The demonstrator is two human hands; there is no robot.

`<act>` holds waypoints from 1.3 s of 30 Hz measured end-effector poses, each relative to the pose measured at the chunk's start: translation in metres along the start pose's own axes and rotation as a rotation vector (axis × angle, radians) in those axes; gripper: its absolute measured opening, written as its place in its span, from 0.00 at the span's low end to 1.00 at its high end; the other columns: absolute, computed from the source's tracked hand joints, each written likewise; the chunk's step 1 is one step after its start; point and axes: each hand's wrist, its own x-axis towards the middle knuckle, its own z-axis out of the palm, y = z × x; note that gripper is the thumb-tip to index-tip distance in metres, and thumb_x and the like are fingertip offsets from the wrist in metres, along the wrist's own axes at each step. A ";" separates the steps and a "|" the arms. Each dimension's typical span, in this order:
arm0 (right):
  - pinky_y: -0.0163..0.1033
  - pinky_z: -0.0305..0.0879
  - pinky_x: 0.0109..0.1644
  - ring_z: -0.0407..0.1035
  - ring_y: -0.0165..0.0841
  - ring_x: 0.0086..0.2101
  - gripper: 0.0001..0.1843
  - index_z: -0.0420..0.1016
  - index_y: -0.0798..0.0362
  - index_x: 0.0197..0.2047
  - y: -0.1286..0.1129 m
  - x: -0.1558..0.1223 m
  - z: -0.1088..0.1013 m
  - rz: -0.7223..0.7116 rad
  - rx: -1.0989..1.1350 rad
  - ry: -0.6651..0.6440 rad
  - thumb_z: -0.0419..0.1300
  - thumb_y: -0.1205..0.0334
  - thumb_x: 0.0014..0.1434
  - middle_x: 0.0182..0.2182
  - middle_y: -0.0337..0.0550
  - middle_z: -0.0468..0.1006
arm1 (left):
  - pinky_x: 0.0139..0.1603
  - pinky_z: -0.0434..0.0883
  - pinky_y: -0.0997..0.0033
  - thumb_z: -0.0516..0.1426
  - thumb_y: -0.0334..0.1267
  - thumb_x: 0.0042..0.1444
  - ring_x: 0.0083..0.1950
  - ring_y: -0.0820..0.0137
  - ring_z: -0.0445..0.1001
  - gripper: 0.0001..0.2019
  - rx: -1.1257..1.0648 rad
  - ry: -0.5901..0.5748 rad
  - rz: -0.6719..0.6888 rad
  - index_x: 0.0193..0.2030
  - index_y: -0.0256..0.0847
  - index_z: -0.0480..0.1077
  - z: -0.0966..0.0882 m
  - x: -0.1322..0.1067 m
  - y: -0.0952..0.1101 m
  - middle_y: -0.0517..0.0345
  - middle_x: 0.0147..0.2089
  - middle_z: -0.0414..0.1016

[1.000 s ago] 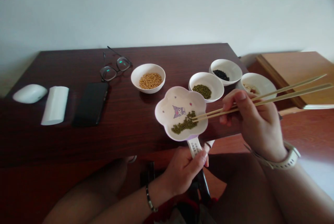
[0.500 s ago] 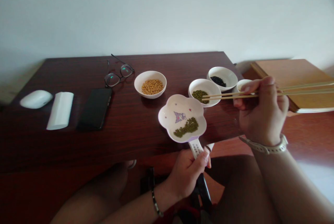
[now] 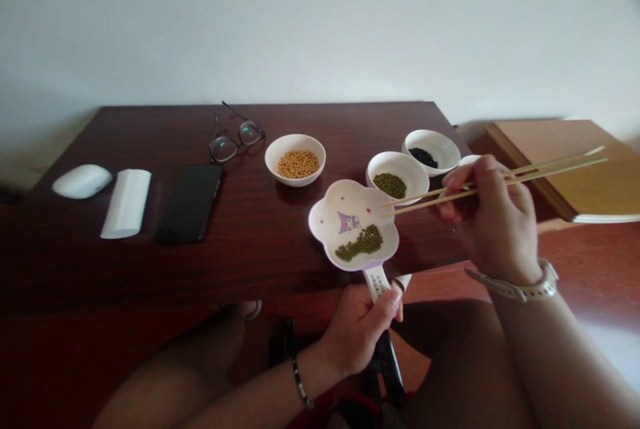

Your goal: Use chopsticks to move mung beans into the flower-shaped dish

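The right hand (image 3: pixel 493 219) holds a pair of long, thin bamboo chopsticks (image 3: pixel 550 173), its fingers closed around the shafts. The chopstick tips stand slightly apart, just over the upper right rim of a white flower-shaped dish (image 3: pixel 325 215), near a curved cluster of green mung beans (image 3: pixel 359 243) lying inside it. The left hand (image 3: pixel 357 329) has its fingers clamped on the dish's narrow white handle (image 3: pixel 376 282), which extends past the near edge of a dark reddish-brown wooden table (image 3: pixel 150 269). Beyond the dish on the table stand a round white bowl of yellow soybeans (image 3: pixel 295 179), a round white bowl of mung beans (image 3: pixel 400 157), and a round white bowl of small black seeds (image 3: pixel 440 142). A fourth white bowl (image 3: pixel 467 160) is mostly hidden behind the right hand; its contents cannot be identified.
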 end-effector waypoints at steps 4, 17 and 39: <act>0.34 0.59 0.22 0.66 0.28 0.21 0.24 0.77 0.50 0.35 -0.006 -0.013 0.005 0.050 -0.176 -0.230 0.56 0.42 0.75 0.20 0.38 0.74 | 0.38 0.59 0.69 0.50 0.53 0.75 0.32 0.72 0.61 0.25 0.059 0.008 0.062 0.31 0.38 0.68 -0.002 -0.001 0.001 0.61 0.27 0.62; 0.33 0.63 0.25 0.69 0.29 0.22 0.24 0.74 0.50 0.33 -0.007 -0.017 0.011 0.038 -0.226 -0.292 0.55 0.43 0.75 0.21 0.38 0.75 | 0.39 0.62 0.69 0.48 0.54 0.75 0.32 0.71 0.64 0.26 0.156 0.003 0.087 0.31 0.39 0.68 -0.004 -0.002 0.003 0.60 0.28 0.64; 0.32 0.67 0.27 0.70 0.28 0.23 0.24 0.75 0.50 0.34 -0.001 -0.019 0.013 0.092 -0.188 -0.313 0.55 0.42 0.75 0.22 0.38 0.76 | 0.37 0.60 0.68 0.50 0.54 0.74 0.31 0.71 0.62 0.26 0.103 0.038 0.069 0.29 0.39 0.69 -0.001 -0.001 0.004 0.60 0.27 0.63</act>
